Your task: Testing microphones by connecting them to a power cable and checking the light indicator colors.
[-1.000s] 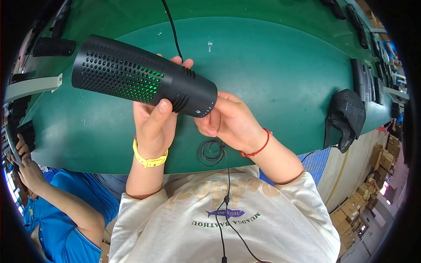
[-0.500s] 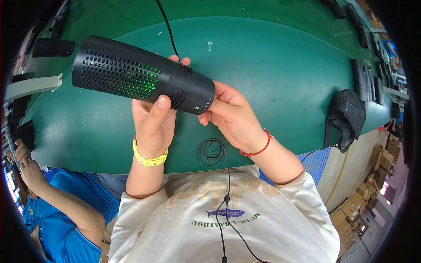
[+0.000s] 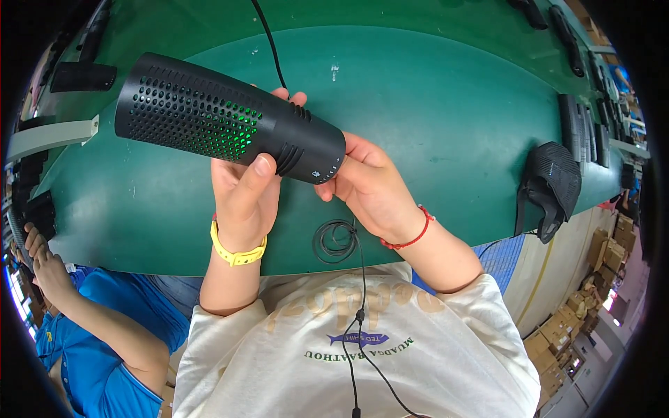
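A black cylindrical microphone (image 3: pixel 188 115) with a perforated casing slants across the view above the table. Green light shows through its holes, mostly toward the middle. My left hand (image 3: pixel 244 188) holds it from below, thumb on the near side and fingertips showing past the far side. The fingers of my right hand (image 3: pixel 373 177) close on its ribbed lower end, by the dial marks; some fingertips are hidden behind it. Below my right hand hangs a thin black cable (image 3: pixel 336 240), looped in a coil and running down over my shirt, where it splits in two.
A green table (image 3: pixel 432 139) lies under my hands. A thick black cord (image 3: pixel 270 42) runs to the far edge. At the right sit a black mesh bag (image 3: pixel 550 181) and several black cylinders (image 3: pixel 575 125). A co-worker's arm (image 3: pixel 90 313) in a blue sleeve is at the left.
The microphone has shifted slightly to the right and turned a little about its length, along with my fingers. Otherwise my hands keep their places.
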The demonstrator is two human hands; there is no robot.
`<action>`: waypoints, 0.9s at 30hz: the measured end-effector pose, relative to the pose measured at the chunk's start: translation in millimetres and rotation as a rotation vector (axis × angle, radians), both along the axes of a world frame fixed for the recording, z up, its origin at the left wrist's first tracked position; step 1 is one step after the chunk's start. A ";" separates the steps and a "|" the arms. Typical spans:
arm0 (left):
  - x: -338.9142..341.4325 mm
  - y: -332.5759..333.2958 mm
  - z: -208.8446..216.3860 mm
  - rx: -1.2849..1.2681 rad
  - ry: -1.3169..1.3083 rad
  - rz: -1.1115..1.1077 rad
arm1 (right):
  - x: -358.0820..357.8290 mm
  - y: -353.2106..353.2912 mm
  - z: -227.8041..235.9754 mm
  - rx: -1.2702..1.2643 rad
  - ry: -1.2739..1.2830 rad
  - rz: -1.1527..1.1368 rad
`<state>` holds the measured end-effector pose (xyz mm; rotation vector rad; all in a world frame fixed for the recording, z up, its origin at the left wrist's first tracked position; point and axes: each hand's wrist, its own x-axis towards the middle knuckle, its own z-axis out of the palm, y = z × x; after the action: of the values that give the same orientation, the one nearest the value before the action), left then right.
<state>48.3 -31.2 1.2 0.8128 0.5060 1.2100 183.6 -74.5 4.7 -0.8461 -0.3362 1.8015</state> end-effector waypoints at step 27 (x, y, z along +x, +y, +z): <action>0.1 0.6 -2.1 -0.012 -0.014 -0.002 | 2.5 0.4 -14.5 -0.069 0.320 0.059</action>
<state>48.4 -30.6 -0.9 0.7940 0.5007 1.2088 186.1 -74.1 -9.8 -0.5856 -0.0928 1.9766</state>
